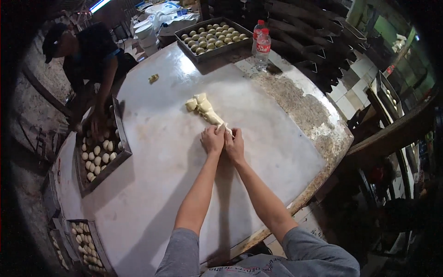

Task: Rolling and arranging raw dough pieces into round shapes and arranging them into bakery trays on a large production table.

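Several pale yellow dough pieces (pixel 203 107) lie bunched in a line near the middle of the white tabletop, running toward me. At the near end of that line, my left hand (pixel 212 139) and my right hand (pixel 235 145) meet side by side, fingers bent and closed on a piece of dough. Only a sliver of this dough shows between the fingertips; the rest is hidden. Farther off to the left, a small scrap of dough (pixel 153 78) sits alone.
Dark metal trays of dough balls stand at the far edge (pixel 199 57), at the left (pixel 121 134) and lower left (pixel 104 251). A co-worker's hand (pixel 98 122) reaches into the left tray. Two red-capped plastic bottles (pixel 262 57) stand beside the far tray. The table's right edge (pixel 339 131) is worn.
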Demonstrator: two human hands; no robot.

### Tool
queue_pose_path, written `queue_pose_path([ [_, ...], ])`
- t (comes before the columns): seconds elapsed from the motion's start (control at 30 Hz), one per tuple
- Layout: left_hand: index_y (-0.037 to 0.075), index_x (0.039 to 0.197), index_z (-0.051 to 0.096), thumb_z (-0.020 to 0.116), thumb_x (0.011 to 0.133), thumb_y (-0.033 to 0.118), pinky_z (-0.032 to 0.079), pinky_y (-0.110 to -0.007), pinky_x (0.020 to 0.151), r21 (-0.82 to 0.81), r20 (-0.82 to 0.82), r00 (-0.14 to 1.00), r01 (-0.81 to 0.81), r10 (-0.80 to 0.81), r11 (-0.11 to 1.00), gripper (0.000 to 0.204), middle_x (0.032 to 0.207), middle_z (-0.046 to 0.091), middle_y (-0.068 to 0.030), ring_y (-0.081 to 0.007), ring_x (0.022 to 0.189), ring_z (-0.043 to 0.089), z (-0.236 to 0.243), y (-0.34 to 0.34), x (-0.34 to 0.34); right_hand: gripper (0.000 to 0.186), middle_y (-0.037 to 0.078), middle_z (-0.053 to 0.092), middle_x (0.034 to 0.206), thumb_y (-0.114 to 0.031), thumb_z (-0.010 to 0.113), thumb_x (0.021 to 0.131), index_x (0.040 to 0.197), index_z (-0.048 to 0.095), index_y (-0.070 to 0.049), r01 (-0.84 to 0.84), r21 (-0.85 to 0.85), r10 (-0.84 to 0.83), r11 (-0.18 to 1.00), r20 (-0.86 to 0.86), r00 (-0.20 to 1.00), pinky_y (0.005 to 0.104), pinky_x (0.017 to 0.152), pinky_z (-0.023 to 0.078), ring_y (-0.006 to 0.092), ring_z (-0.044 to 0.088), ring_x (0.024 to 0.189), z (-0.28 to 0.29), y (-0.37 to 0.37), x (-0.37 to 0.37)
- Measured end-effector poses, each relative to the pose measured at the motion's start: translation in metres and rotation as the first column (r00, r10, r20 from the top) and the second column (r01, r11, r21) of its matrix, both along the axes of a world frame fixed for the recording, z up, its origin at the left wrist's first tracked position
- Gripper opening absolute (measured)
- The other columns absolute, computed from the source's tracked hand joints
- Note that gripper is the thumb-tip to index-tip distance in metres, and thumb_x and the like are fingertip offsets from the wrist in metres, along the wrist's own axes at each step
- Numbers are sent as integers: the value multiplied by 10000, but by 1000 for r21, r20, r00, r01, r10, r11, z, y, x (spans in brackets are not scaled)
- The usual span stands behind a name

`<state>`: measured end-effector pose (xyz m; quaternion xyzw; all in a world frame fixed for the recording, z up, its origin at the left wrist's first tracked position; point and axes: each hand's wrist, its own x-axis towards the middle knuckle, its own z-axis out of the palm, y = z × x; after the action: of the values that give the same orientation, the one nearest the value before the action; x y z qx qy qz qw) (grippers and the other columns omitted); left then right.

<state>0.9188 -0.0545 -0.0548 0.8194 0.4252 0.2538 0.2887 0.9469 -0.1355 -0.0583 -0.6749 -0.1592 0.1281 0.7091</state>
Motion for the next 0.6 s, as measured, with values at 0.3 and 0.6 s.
queue_pose_path([
  [0.3,17,796,531,620,821,177,411,-275,594,-711,258,942,33,216,703,185,740,545,-26,-104,674,483,17,-65,-195,304,241,585,835,-225,578,871,1029,478,15,-306,-292,320,906,1,947,382,641,459,369,598,746,10,-70,-159],
  [0.6,46,829,504,665,809,147,396,-223,581,-791,174,982,92,78,604,191,711,484,20,-63,663,443,19,-131,-435,413,228,617,914,-266,630,820,1108,506,2,-879,-450,956,160,-151,252,405,707,470,386,602,847,37,-138,-270],
])
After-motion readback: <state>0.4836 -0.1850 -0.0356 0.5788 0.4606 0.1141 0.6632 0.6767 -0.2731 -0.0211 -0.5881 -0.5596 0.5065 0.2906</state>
